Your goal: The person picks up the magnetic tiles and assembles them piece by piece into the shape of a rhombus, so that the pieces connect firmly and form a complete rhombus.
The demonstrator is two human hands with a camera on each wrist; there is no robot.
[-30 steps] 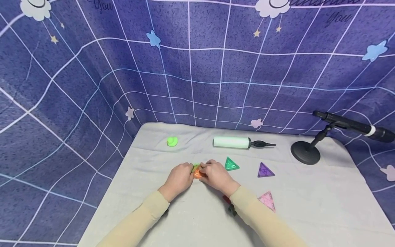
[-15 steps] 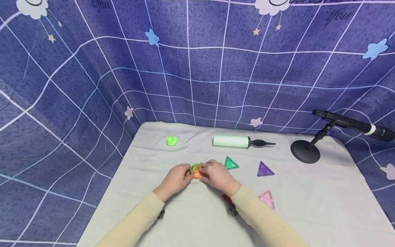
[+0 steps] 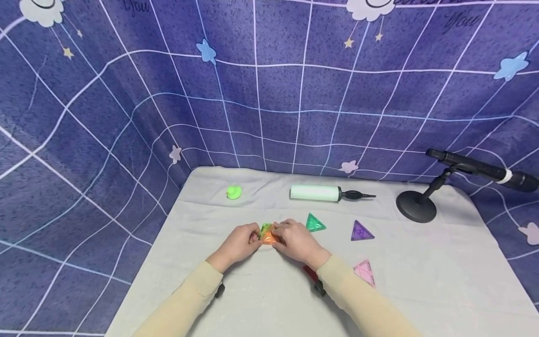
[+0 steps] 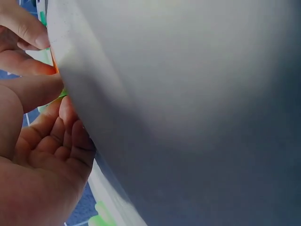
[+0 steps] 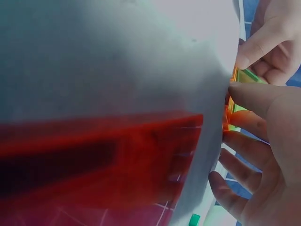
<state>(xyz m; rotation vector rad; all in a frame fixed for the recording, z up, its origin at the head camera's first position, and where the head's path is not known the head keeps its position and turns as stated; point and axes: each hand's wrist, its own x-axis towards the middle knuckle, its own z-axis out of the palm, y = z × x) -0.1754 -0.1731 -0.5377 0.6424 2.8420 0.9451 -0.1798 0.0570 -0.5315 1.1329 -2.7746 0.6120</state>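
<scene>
In the head view, an orange triangular magnetic tile [image 3: 268, 239] and a yellow-green tile [image 3: 265, 228] meet edge to edge between the two hands, low over the table. My left hand [image 3: 238, 242] pinches the yellow-green tile at its left side, thumb by the orange corner, other fingers curled. From the right, my right hand [image 3: 297, 240] grips the orange tile between thumb and fingers. The right wrist view shows the orange tile [image 5: 228, 113] close to upright, the yellow-green tile [image 5: 251, 75] behind it. Fingers hide parts of both.
A red tile [image 3: 310, 273] lies partly under the right wrist. Green [image 3: 315, 223], purple [image 3: 361, 231] and pink [image 3: 364, 272] triangles lie to the right. Behind are a lime toy duck [image 3: 234, 192], a hand pump [image 3: 316, 193] and a black stand [image 3: 417, 206] bearing a microphone-like device.
My left hand has shifted slightly left and its fingers have curled in more, uncovering more of the tiles. The right hand stays almost still on the orange tile.
</scene>
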